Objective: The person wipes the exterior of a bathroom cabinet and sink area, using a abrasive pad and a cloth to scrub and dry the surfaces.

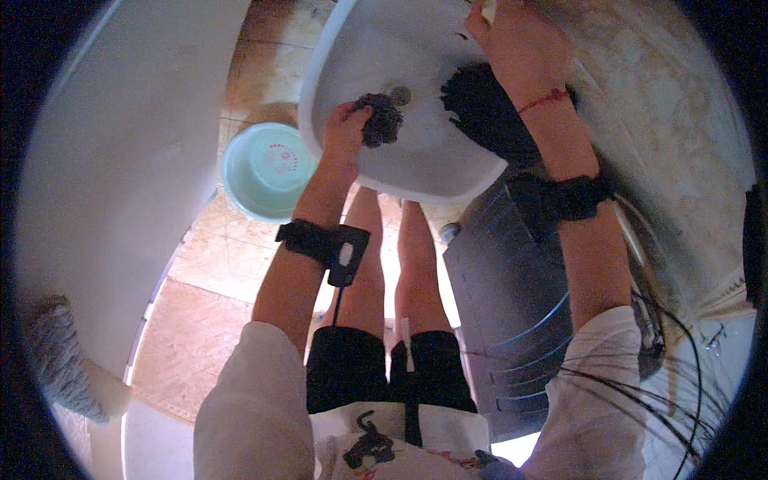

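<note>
My left hand reaches into a white washbasin with its fingers closed on a dark grey, shaggy bunched cloth. This cloth lies against the bowl just beside the round drain. At the far right rim is my right hand, its fingers curled at the picture's upper edge round something pale, mostly hidden. Below that hand, a black piece with a ragged edge spreads over the right side of the basin; I cannot tell what it is. Black bands circle both forearms.
A pale turquoise tub stands on the tiled floor left of the basin. Farther left runs a large white curved surface with a grey fluffy cloth on it. Under the basin's right side is a dark ribbed appliance, with cables and hoses beside it.
</note>
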Motion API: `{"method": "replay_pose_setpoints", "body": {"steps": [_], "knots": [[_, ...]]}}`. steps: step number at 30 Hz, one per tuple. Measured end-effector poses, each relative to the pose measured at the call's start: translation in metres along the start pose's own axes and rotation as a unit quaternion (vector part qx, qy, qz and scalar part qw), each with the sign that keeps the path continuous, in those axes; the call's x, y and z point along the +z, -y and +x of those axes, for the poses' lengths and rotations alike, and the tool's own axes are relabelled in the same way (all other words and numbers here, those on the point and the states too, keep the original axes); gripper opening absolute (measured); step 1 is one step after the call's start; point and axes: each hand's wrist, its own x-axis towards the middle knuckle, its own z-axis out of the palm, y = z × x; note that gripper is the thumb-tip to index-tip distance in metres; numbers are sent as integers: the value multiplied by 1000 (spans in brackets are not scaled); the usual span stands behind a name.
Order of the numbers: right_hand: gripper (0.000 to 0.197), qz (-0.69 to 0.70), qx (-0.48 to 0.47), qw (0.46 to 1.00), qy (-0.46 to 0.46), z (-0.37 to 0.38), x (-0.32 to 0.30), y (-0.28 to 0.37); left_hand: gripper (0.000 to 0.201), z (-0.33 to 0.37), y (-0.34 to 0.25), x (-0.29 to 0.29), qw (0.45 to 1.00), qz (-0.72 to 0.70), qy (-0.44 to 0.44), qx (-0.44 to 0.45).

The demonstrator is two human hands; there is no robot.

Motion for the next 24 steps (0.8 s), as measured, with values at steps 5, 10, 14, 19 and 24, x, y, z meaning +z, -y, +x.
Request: {"method": "replay_pose_setpoints", "body": {"steps": [5,10,14,19,24], "knots": [[45,42,124,991,-8,3,4,9,27,-8,10,9,999,30,31,-2],[45,125,168,969,128,13,-1,20,26,4,40,-23,935,326,86,114],[43,354,141,923,-51,1,10,-1,25,-22,51,36,678,703,144,160],[41,539,227,810,-46,-33,16,-15,25,-67,75,112,698,644,81,303],[40,687,323,650,30,-150,37,-75,21,-111,65,174,749,626,93,197]]}}
